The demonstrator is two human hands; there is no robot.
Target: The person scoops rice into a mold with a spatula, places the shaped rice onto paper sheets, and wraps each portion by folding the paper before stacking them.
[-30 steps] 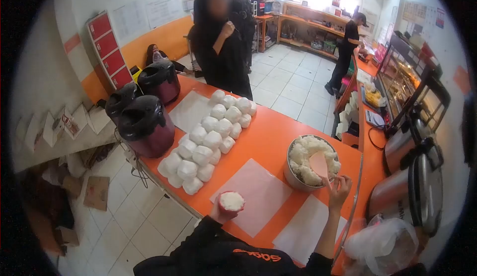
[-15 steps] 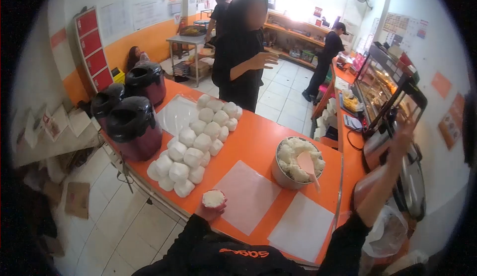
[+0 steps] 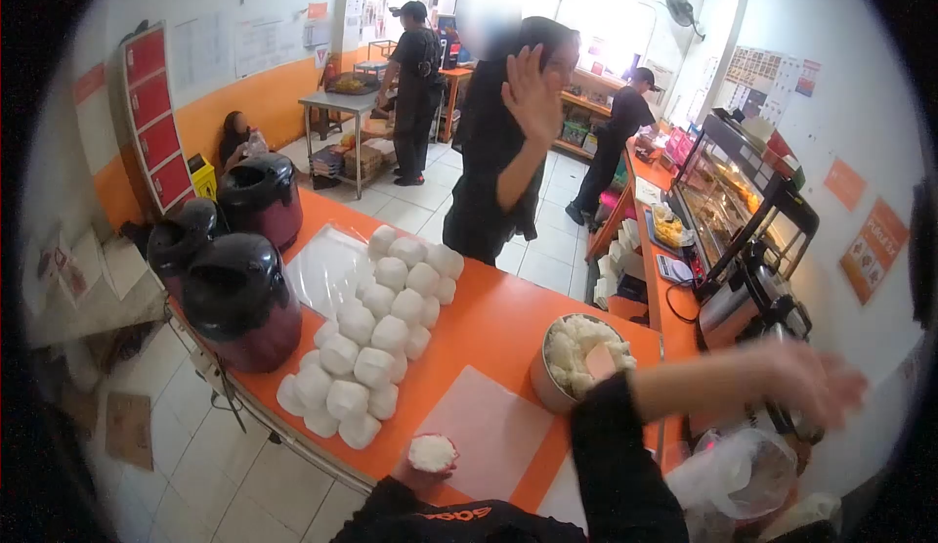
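My left hand [image 3: 418, 477] is wrapped round a small red cup [image 3: 433, 453] filled with white rice, near the table's front edge. Raised at the right and blurred by motion, my right hand [image 3: 809, 383] has its fingers apart and holds nothing visible. My right forearm passes in front of a metal pot [image 3: 545, 379] of rice [image 3: 576, 343], where a pink paddle [image 3: 599, 360] rests. Pale paper sheets [image 3: 484, 435] lie beside the pot. Left of them is a stacked pile of white wrapped bundles [image 3: 375, 367].
Dark jugs [image 3: 242, 299] line the table's left edge by a clear plastic sheet [image 3: 327, 267]. A person [image 3: 503, 152] across the orange table [image 3: 508, 313] holds up a hand. Cookers [image 3: 738, 304], a plastic bag [image 3: 747, 470] and a food display [image 3: 728, 191] are at the right.
My right hand has let go of the paddle and swung up and right. My left hand still holds the cup. The person across has raised an open hand, and the view has shifted.
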